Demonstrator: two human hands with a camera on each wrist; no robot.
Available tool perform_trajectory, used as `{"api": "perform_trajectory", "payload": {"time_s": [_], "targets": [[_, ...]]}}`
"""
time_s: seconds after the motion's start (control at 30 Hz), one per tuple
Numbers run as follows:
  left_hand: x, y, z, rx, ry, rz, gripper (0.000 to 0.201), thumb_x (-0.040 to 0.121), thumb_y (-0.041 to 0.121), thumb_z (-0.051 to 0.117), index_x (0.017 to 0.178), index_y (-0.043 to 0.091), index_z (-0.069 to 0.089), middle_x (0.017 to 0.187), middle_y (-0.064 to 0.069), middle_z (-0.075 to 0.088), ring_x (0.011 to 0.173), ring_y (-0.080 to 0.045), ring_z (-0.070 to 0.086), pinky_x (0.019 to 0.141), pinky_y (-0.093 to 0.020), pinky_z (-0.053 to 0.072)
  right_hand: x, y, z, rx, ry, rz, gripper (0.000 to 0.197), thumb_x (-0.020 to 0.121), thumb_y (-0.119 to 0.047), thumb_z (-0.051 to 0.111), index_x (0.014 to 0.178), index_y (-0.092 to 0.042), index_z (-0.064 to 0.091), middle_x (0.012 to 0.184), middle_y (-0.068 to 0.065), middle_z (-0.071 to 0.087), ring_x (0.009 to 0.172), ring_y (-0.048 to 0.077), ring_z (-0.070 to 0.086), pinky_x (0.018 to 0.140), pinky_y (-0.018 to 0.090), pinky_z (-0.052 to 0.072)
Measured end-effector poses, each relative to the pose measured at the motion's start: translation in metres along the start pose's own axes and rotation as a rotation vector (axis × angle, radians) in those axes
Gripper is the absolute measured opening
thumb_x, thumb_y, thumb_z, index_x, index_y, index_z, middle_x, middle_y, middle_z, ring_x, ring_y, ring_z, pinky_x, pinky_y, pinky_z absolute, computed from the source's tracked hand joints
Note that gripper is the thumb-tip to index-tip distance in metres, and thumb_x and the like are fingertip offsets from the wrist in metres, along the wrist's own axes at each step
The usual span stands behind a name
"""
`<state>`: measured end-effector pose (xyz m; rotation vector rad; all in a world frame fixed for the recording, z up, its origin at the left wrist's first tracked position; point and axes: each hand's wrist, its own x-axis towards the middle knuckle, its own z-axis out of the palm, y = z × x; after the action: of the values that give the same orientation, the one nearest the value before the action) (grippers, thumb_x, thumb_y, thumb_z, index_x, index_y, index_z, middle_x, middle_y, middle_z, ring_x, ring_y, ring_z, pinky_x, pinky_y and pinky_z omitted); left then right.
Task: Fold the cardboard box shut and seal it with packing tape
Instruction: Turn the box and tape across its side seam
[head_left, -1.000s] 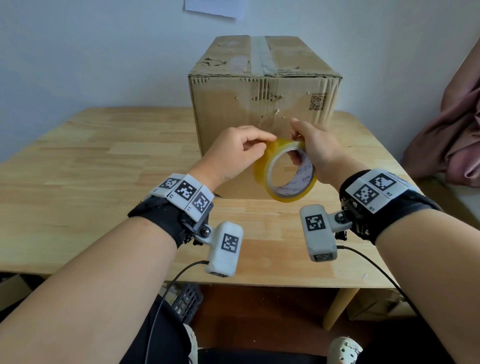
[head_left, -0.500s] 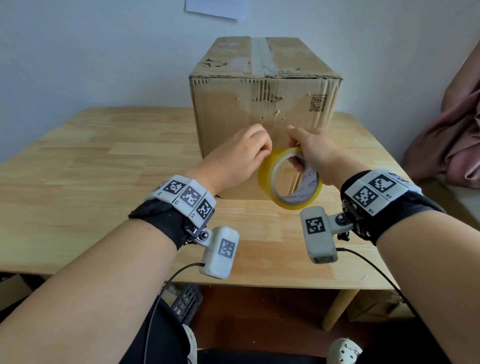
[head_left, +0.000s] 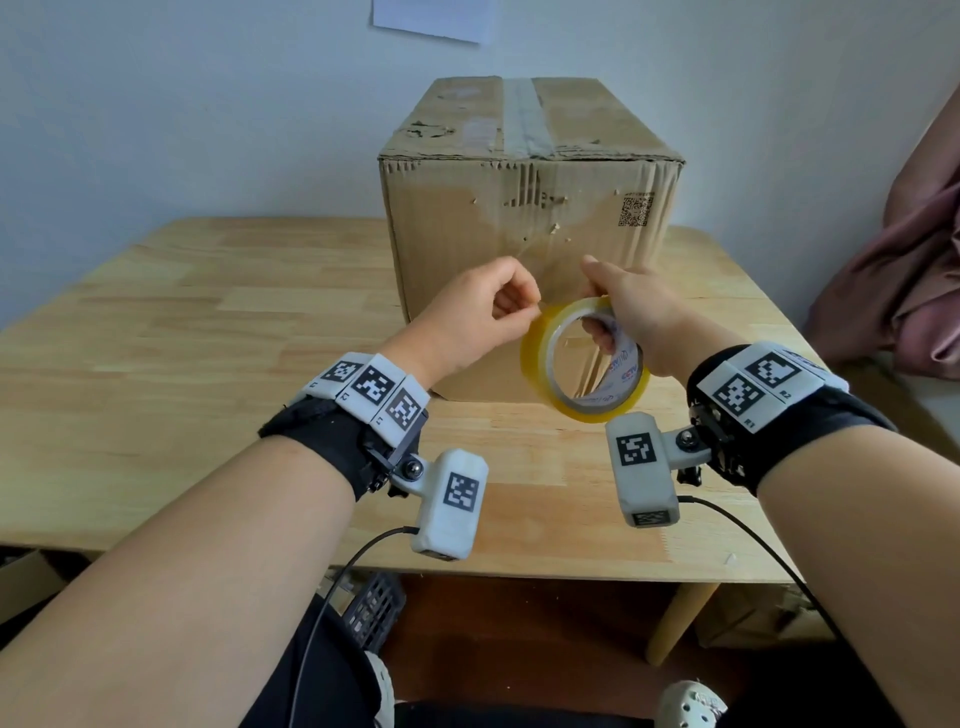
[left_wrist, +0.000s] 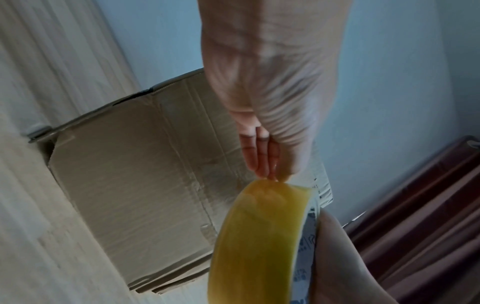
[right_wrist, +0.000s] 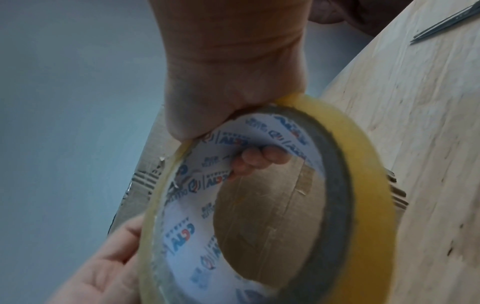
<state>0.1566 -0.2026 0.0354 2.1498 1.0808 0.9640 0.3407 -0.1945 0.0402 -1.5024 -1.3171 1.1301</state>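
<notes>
The closed cardboard box (head_left: 530, 218) stands on the wooden table (head_left: 208, 322), with an old grey tape strip along its top seam. In front of it I hold a yellowish packing tape roll (head_left: 540, 358) above the table. My right hand (head_left: 602, 312) grips the roll, thumb on the outer rim and fingers (right_wrist: 259, 158) through the printed core. My left hand (head_left: 532, 312) has curled fingers, and its fingertips (left_wrist: 265, 162) pinch the tape at the roll's (left_wrist: 259, 236) upper rim. Whether a loose end is lifted is not clear.
Scissors (right_wrist: 446, 22) lie on the table (right_wrist: 428, 144) to the right, seen only from the right wrist. Pink cloth (head_left: 909, 270) hangs off the table's right side. A paper sheet (head_left: 431, 18) is on the wall behind the box. A dark crate (head_left: 374, 608) sits under the table.
My left fingers went from resting on the roll's top to pinching at its upper left rim. The roll has stayed in front of the box in my right hand.
</notes>
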Motion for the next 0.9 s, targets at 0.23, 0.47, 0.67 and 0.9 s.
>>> {"api": "perform_trajectory", "payload": {"time_s": [0.23, 0.47, 0.67, 0.9], "targets": [[0.0, -0.004, -0.004, 0.142, -0.103, 0.063, 0.013, 0.089, 0.02, 0.063, 0.099, 0.021, 0.071, 0.089, 0.016, 0.062, 0.089, -0.003, 0.056, 0.082, -0.012, 0.041, 0.001, 0.005, 0.002, -0.05, -0.02, 0.033, 0.047, 0.097, -0.04, 0.046, 0.061, -0.011, 0.048, 0.045, 0.009, 0.047, 0.04, 0.02, 0.038, 0.044, 0.026, 0.033], [0.0, -0.005, 0.005, 0.292, -0.003, 0.275, 0.011, 0.093, 0.015, 0.055, 0.092, 0.009, 0.064, 0.094, 0.005, 0.055, 0.091, -0.011, 0.05, 0.086, -0.029, 0.043, 0.005, 0.009, 0.005, -0.014, -0.058, 0.162, 0.059, 0.097, -0.048, 0.04, 0.062, -0.003, 0.057, 0.055, 0.015, 0.054, 0.04, 0.022, 0.046, 0.047, 0.028, 0.038], [-0.004, -0.004, 0.012, 0.191, 0.133, 0.227, 0.013, 0.096, 0.014, 0.051, 0.093, 0.006, 0.061, 0.089, 0.002, 0.06, 0.084, -0.012, 0.056, 0.078, -0.029, 0.048, 0.001, 0.011, 0.006, 0.164, -0.135, 0.336, 0.061, 0.098, -0.05, 0.038, 0.06, -0.006, 0.056, 0.053, 0.01, 0.051, 0.04, 0.021, 0.044, 0.045, 0.025, 0.038], [-0.003, 0.002, 0.015, 0.164, 0.209, 0.204, 0.014, 0.098, 0.015, 0.047, 0.098, 0.006, 0.057, 0.088, 0.003, 0.064, 0.084, -0.011, 0.062, 0.076, -0.025, 0.052, -0.001, 0.012, 0.001, 0.237, -0.048, 0.301, 0.045, 0.1, -0.041, 0.041, 0.072, -0.009, 0.057, 0.066, 0.009, 0.056, 0.057, 0.022, 0.052, 0.055, 0.028, 0.046]]}}
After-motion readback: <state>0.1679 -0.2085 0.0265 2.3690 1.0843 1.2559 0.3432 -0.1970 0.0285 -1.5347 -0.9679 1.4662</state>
